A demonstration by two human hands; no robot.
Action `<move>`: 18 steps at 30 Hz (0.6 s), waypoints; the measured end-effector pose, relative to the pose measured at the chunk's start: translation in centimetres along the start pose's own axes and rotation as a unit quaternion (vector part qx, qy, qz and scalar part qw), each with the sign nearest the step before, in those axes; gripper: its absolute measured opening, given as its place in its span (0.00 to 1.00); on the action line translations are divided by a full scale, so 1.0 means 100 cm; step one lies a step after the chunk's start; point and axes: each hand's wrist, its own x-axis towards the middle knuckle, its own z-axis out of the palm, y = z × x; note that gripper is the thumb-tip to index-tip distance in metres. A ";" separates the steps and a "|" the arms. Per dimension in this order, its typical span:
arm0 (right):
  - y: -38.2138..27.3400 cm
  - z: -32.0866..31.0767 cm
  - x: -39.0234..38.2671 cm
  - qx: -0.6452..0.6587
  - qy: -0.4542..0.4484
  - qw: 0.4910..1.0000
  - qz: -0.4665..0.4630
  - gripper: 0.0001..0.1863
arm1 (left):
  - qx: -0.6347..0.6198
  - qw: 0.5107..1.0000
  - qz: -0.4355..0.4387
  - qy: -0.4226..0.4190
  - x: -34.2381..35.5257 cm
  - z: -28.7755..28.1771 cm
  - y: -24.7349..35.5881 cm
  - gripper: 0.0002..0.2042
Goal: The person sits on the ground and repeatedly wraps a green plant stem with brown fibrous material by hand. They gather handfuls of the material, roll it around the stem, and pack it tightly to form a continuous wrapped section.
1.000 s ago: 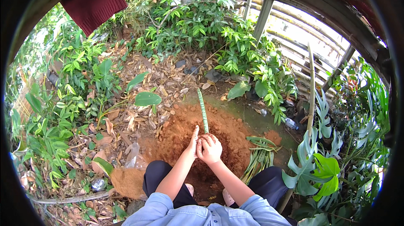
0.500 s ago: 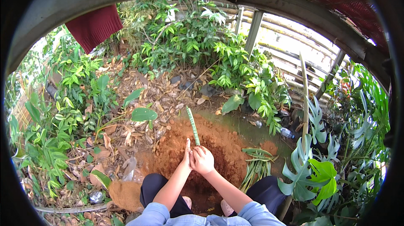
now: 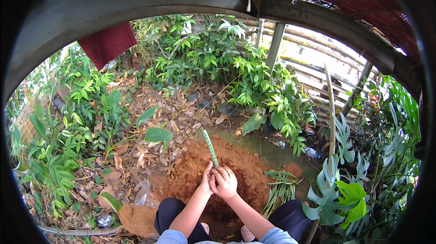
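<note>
A long, banded green snake plant leaf (image 3: 209,147) stands tilted over a mound of loose reddish soil (image 3: 245,157). Both hands meet around its lower end. My left hand (image 3: 207,179) presses against the base from the left, soil on its fingers. From the right, my right hand (image 3: 225,183) curls its fingers round the same end, close against the left. The leaf's very bottom is hidden by the hands. Dark, dug-up earth lies beneath them, between my knees. Several more narrow green leaves (image 3: 280,189) lie in a bunch on the soil to the right.
A brown fibre clump (image 3: 137,220) and a clear plastic bag (image 3: 144,195) lie by my left knee. Large split-leaf foliage (image 3: 328,198) crowds the right, near a plastic bottle (image 3: 312,153). Dry leaves and shrubs spread beyond; a maroon cloth (image 3: 109,46) hangs at the upper left.
The view has tilted slightly upward, so the scene sits lower in the picture. My left fingers, straighter before, now close in nearer the leaf's base. The leaf stays between both hands.
</note>
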 end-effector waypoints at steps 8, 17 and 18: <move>0.011 0.033 -0.027 0.039 0.015 0.999 -0.026 0.11 | 0.080 0.994 -0.021 0.073 0.015 -0.054 -0.003 0.24; 0.017 0.024 -0.023 0.059 0.028 0.998 0.026 0.08 | 0.040 0.981 0.016 0.188 0.003 -0.020 -0.011 0.19; 0.017 0.016 -0.021 0.070 0.047 0.995 0.060 0.07 | 0.051 0.985 0.003 0.162 0.003 -0.009 -0.012 0.20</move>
